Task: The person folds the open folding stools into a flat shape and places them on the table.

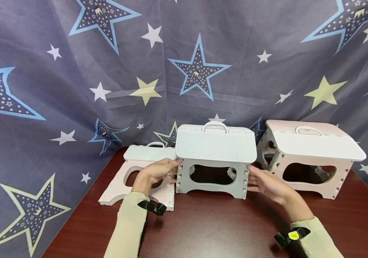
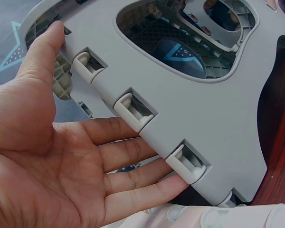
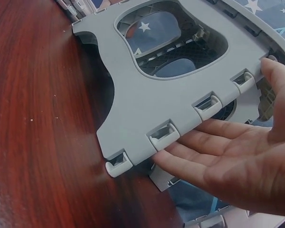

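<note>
Two hands are set against the grey folding stool point(image 1: 215, 146), one per side; stool is stood upright at the middle of the table, between two pink-and-white stools. Left hand point(image 1: 159, 170): fingers spread and nearly straight, fingertips laid along the hinged side edge, thumb placed higher up near the top. Right hand point(image 1: 269, 185): same on the opposite edge, fingers extended, thumb raised to the upper corner. How hard either side is pressed can't be told.

Black wristbands point(image 1: 153, 207) are worn over pale sleeves point(image 1: 125, 224). A yellow label point(image 1: 293, 235) is carried on the right one; its dark marks are too small to be read.

Grey stool: ridged top, arched handle point(image 1: 215, 125), front panel pierced by a wavy oval cutout. Left pink-and-white stool point(image 1: 114, 188) is seen lower, apparently folded; right pink-and-white stool point(image 1: 319, 145) is opened out, legs down.

Table point(image 1: 203, 233): dark reddish-brown, wood-grained, glossy, light reflected near the front; a few pale specks are shown by the right wrist view. Behind, the space is closed off by blue-grey cloth point(image 1: 235, 21), creased, printed with white, yellow and outlined stars, small crowns inside some.
</note>
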{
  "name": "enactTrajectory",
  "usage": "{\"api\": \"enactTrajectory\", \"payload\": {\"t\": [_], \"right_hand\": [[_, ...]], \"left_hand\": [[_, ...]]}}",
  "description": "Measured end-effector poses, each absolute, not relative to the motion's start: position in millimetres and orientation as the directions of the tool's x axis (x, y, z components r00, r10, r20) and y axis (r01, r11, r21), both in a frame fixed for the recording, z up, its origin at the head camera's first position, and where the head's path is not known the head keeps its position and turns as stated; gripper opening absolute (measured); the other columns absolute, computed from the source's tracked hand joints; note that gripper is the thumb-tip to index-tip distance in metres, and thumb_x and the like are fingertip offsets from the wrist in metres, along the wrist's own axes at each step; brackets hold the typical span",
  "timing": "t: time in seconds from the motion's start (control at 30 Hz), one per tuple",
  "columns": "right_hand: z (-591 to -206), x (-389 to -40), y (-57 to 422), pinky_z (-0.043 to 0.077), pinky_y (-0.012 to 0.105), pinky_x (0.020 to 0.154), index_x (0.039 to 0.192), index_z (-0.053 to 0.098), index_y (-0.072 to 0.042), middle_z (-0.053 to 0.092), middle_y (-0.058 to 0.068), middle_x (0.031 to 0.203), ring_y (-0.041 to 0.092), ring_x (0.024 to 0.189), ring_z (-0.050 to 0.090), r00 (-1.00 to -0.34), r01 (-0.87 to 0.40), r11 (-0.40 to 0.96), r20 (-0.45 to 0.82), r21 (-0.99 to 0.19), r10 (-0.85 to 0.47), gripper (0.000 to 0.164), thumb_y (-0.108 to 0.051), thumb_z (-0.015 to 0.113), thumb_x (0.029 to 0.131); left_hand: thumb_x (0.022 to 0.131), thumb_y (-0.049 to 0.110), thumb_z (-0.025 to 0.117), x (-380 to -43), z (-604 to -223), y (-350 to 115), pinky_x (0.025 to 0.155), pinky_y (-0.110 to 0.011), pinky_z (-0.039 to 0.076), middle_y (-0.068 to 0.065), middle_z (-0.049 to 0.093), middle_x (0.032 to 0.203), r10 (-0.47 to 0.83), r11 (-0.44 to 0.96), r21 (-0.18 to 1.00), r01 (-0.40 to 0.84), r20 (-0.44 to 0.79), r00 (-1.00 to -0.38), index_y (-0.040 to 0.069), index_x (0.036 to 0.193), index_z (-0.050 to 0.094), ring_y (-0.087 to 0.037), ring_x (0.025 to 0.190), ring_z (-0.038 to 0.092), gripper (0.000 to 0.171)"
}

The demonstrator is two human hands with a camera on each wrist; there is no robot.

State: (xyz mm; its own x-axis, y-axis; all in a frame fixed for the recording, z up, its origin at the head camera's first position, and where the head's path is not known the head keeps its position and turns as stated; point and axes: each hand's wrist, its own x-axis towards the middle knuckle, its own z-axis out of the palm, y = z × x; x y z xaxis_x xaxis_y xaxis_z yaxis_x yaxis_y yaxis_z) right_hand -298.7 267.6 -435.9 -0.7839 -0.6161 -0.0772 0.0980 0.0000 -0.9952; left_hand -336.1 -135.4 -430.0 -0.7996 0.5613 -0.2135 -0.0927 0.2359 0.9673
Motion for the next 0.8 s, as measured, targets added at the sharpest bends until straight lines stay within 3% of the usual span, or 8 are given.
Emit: {"api": "enactTrajectory", "payload": {"t": [0.2,0.3,0.33,0.43,0.53,0.67,0.77,0.8], "right_hand": [[-434,-299,267,0.054,0.031,0.102,0.123,0.062,-0.013,0.071,-0.004,0.122,0.010,0.116,0.065,-0.783,0.101,0.005,-0.082,-0.995,-0.616,0.041,-0.037,0.030,0.113],[-434,-300,268,0.054,0.032,0.102,0.122,0.062,-0.014,0.071,-0.004,0.121,0.012,0.116,0.066,-0.777,0.111,0.005,-0.090,-0.994,-0.623,0.041,-0.036,0.030,0.113],[-434,-300,268,0.054,0.032,0.102,0.122,0.062,-0.014,0.071,-0.004,0.122,0.012,0.116,0.066,-0.774,0.111,0.009,-0.092,-0.994,-0.627,0.041,-0.036,0.029,0.113],[-433,-303,270,0.054,0.032,0.102,0.122,0.061,-0.012,0.070,-0.004,0.123,0.012,0.117,0.065,-0.765,0.099,0.026,-0.093,-0.995,-0.638,0.041,-0.036,0.028,0.113],[-432,-308,272,0.054,0.033,0.102,0.125,0.059,-0.010,0.069,-0.003,0.125,0.012,0.118,0.064,-0.749,0.081,0.049,-0.093,-0.996,-0.656,0.043,-0.037,0.027,0.113],[-430,-313,275,0.053,0.038,0.105,0.129,0.057,-0.008,0.068,-0.001,0.128,0.014,0.121,0.063,-0.712,0.080,0.062,-0.101,-0.995,-0.694,0.045,-0.037,0.026,0.114],[-429,-316,276,0.051,0.043,0.108,0.130,0.055,-0.007,0.067,-0.001,0.130,0.015,0.122,0.062,-0.690,0.088,0.067,-0.109,-0.994,-0.716,0.045,-0.037,0.026,0.114],[-428,-316,276,0.050,0.044,0.109,0.130,0.055,-0.007,0.066,-0.001,0.130,0.015,0.123,0.062,-0.687,0.089,0.069,-0.112,-0.994,-0.718,0.045,-0.036,0.026,0.114]], "left_hand": [[0.105,0.054,0.046,-338,-429,-135,0.104,-0.054,0.052,-0.031,0.061,0.133,0.581,0.228,0.969,-0.089,-0.209,-0.786,-0.016,0.133,0.050,-0.037,0.126,0.060,0.075],[0.103,0.057,0.050,-340,-428,-137,0.101,-0.052,0.055,-0.014,0.068,0.107,0.596,0.223,0.971,-0.088,-0.207,-0.776,-0.006,0.112,0.058,-0.024,0.110,0.066,0.064],[0.100,0.061,0.053,-342,-428,-137,0.099,-0.052,0.056,-0.008,0.065,0.096,0.602,0.222,0.971,-0.087,-0.207,-0.771,-0.001,0.102,0.058,-0.019,0.102,0.065,0.062],[0.087,0.072,0.062,-347,-427,-137,0.096,-0.050,0.058,0.001,0.052,0.082,0.616,0.219,0.972,-0.089,-0.208,-0.760,0.011,0.086,0.050,-0.013,0.091,0.061,0.063],[0.076,0.078,0.067,-351,-426,-137,0.096,-0.051,0.058,-0.002,0.051,0.085,0.623,0.227,0.969,-0.099,-0.223,-0.750,0.011,0.084,0.049,-0.018,0.097,0.061,0.070],[0.075,0.080,0.067,-353,-424,-138,0.100,-0.055,0.054,-0.017,0.060,0.115,0.618,0.249,0.962,-0.111,-0.246,-0.746,0.008,0.093,0.056,-0.032,0.121,0.058,0.075],[0.074,0.080,0.068,-354,-423,-140,0.101,-0.056,0.053,-0.015,0.061,0.104,0.624,0.253,0.960,-0.116,-0.254,-0.739,0.010,0.085,0.055,-0.031,0.119,0.058,0.072],[0.073,0.080,0.068,-355,-423,-140,0.101,-0.056,0.054,-0.010,0.056,0.092,0.629,0.251,0.961,-0.119,-0.255,-0.734,0.012,0.080,0.053,-0.028,0.112,0.059,0.071]]}}
